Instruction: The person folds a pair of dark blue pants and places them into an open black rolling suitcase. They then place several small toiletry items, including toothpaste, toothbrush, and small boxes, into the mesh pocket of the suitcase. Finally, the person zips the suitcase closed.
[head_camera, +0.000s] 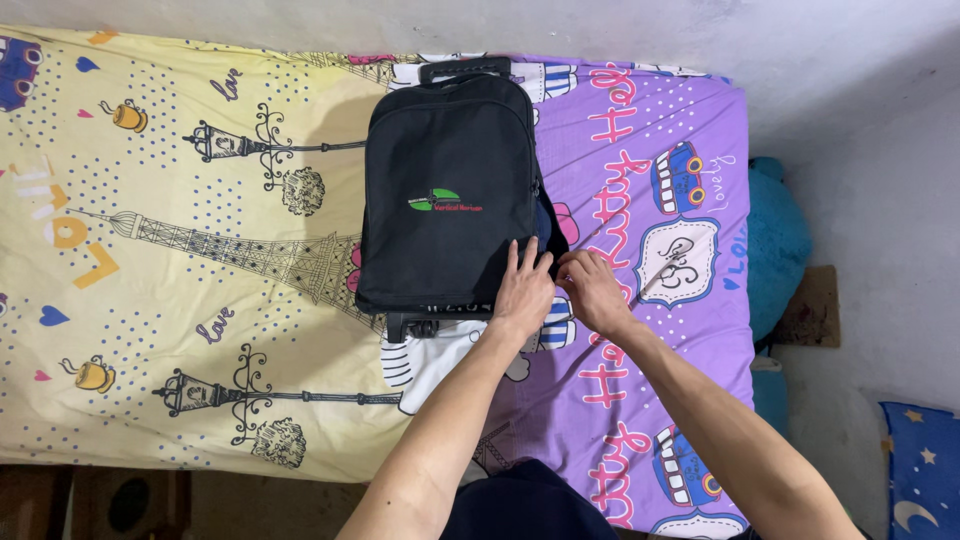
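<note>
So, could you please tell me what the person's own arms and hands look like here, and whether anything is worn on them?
Both forearms are bare, with no sleeves in view. The left hand and right hand wear no gloves, and no rings, watch or bracelets can be seen.

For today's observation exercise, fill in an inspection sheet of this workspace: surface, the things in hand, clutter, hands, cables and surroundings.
Surface: bed with a printed sheet, yellow on one side, purple on the other, bearing tower, lamp-post and bus pictures.
Things in hand: black backpack lying flat on the sheet, a small green and red emblem on its front.
Clutter: nothing seen on the sheet apart from the backpack.
Hands: left hand flat on the backpack's near right corner; right hand pinching at that side edge; what it grips is too small to tell.
Cables: nothing seen.
Surroundings: grey wall; teal cushion beside the bed; blue cloth with stars on the floor.
</note>
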